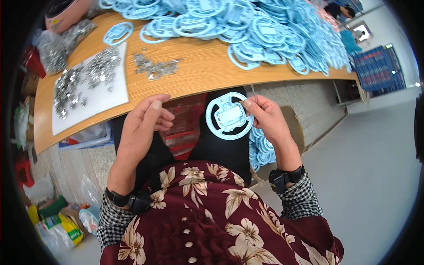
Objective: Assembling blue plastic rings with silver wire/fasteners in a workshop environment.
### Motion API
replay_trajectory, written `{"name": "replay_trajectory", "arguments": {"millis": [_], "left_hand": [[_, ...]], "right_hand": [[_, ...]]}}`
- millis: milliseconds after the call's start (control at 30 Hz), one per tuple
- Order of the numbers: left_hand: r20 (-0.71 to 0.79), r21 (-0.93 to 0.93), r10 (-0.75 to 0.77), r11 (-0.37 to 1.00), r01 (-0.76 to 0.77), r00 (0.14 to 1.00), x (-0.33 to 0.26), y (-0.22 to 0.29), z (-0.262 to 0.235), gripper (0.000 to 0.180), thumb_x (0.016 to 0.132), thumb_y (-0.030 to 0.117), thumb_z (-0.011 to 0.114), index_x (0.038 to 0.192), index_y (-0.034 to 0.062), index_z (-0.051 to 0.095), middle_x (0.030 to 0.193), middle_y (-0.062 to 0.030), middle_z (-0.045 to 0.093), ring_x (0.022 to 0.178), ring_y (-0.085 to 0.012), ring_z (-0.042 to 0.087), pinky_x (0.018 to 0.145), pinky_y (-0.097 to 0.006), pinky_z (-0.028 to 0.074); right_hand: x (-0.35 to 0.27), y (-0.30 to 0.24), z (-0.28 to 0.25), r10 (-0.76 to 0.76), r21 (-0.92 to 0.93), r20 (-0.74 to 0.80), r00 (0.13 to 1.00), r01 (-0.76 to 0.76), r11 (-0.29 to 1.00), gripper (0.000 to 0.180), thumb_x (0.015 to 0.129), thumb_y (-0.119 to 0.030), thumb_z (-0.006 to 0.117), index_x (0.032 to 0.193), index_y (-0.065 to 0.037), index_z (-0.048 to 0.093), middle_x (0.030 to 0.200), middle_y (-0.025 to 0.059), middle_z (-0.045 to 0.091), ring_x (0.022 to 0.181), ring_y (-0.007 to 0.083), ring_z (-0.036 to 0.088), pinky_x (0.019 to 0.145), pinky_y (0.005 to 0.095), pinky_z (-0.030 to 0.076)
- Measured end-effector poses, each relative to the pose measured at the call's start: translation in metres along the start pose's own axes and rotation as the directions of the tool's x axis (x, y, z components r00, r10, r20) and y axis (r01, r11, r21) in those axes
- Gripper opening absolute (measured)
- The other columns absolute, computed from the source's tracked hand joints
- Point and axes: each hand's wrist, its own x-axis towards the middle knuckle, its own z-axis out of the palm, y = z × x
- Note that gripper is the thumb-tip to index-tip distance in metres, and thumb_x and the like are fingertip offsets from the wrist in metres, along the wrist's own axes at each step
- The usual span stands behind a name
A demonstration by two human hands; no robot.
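Note:
My right hand (pixel 269 117) grips the rim of a light blue plastic toy steering wheel (pixel 229 115) between thumb and fingers, over my lap. A thin metal rod (pixel 253 89) sticks up from the same hand; its kind does not show. My left hand (pixel 145 119) hovers near the table's front edge, fingers loosely bent and apart, with nothing visible in it. Beyond it on the wooden table (pixel 194 73) lie small shiny metal pieces (pixel 154 67). More metal pieces (pixel 99 68) are spread over a white sheet (pixel 117 90) at the left.
A large heap of blue wheels (pixel 265 33) covers the table's far side. More wheels (pixel 261 150) fill a container below, right of my leg. A bag of metal parts (pixel 51 51) and a pink helmet-like object (pixel 66 15) stand far left. Blue crates (pixel 380 68) are stacked far right.

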Motion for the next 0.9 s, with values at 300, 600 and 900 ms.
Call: {"name": "replay_trajectory", "arguments": {"millis": [300,600,900], "left_hand": [[0.106,0.038,0.015,0.999,-0.019,0.994,0.01,-0.002,-0.001,0.031,0.107,0.022,0.049,0.126,0.0004,0.061,0.094,-0.0052,0.068,0.082,-0.0105,0.064,0.078,-0.026,0.055],[-0.045,0.498,0.255,0.844,-0.199,0.966,0.042,0.061,-0.052,0.031,0.098,0.026,0.063,0.115,0.0001,0.068,0.088,-0.0062,0.071,0.082,-0.0125,0.067,0.076,-0.029,0.054],[-0.159,0.95,0.37,0.31,0.04,0.915,0.207,0.086,-0.189,0.079,0.075,0.037,0.083,0.137,-0.0006,0.052,0.127,-0.0258,0.063,0.119,-0.0384,0.06,0.099,-0.046,0.047]], "right_hand": [[-0.05,0.135,-0.227,-0.127,-0.575,-0.54,0.832,-0.255,0.777,0.034,0.1,-0.037,0.06,0.095,-0.005,0.069,0.064,-0.0072,0.048,0.057,0.0037,0.044,0.051,0.0244,0.036],[-0.005,0.061,-0.084,-0.269,-0.437,-0.388,0.882,0.082,0.896,0.034,0.107,-0.03,0.05,0.1,-0.003,0.07,0.068,-0.0061,0.047,0.061,0.0041,0.04,0.054,0.0234,0.034],[0.016,0.012,-0.003,-0.345,-0.509,-0.017,0.939,0.288,0.811,0.025,0.102,-0.021,0.051,0.111,-0.006,0.07,0.105,0.0168,0.07,0.098,0.0353,0.068,0.084,0.0412,0.054]]}}
